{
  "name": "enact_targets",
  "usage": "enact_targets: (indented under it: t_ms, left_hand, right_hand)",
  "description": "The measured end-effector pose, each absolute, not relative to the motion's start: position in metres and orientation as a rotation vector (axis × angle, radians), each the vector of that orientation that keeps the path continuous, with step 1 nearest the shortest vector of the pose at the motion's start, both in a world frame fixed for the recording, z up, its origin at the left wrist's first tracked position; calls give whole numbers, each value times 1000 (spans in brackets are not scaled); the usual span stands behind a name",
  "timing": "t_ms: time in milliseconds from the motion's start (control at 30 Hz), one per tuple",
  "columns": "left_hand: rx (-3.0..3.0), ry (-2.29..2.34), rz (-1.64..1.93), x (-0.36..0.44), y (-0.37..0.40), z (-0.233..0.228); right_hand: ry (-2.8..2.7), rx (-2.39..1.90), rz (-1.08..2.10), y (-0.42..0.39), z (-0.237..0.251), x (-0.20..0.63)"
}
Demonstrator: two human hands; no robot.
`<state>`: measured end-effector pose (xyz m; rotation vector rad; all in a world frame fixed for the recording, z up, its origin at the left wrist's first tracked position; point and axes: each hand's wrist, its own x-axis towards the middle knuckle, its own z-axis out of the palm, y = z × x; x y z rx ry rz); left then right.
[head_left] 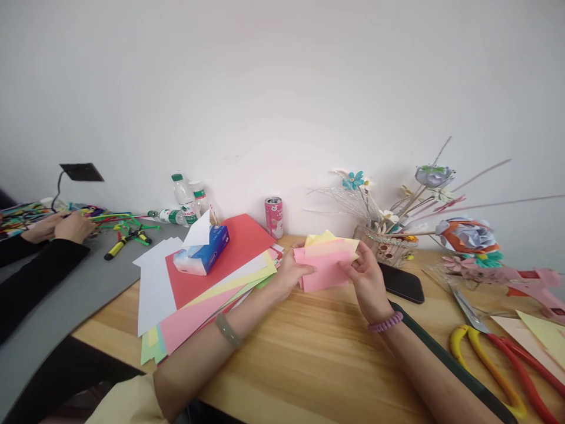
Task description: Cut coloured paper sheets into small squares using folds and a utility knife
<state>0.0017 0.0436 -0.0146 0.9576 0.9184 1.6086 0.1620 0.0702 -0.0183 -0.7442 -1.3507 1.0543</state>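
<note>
A small stack of pink and yellow paper pieces (326,272) is held up above the wooden table, a pink sheet facing me and yellow corners showing behind. My left hand (292,272) grips the stack's left edge, thumb in front. On the right side, my right hand (364,277) pinches the same stack between thumb and fingers. The fingertips behind the paper are hidden. Left of my left hand lies a fanned pile of coloured paper sheets (189,318). A dark phone (402,282) rests just beyond my right wrist.
Scissors (472,312), a pink glue gun (521,281) and a basket of handmade flowers (384,244) stand at right. A pink can (274,218), tissue box (203,253) and bottles (183,197) are at the back. A co-worker's hands (66,227) handle coloured stems at far left.
</note>
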Motion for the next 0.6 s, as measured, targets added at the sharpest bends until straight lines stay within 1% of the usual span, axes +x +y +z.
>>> enact_targets:
  t_ms: [300, 433, 600]
  left_hand:
    - [905, 965, 1624, -8, 49, -22]
    - [917, 927, 1618, -7, 49, -24]
    - [949, 889, 1605, -5, 49, -22]
  right_hand:
    - [-1387, -801, 984, 73, -31, 167]
    - [-1450, -915, 815, 73, -32, 170]
    - [-1515, -1043, 537, 69, -15, 175]
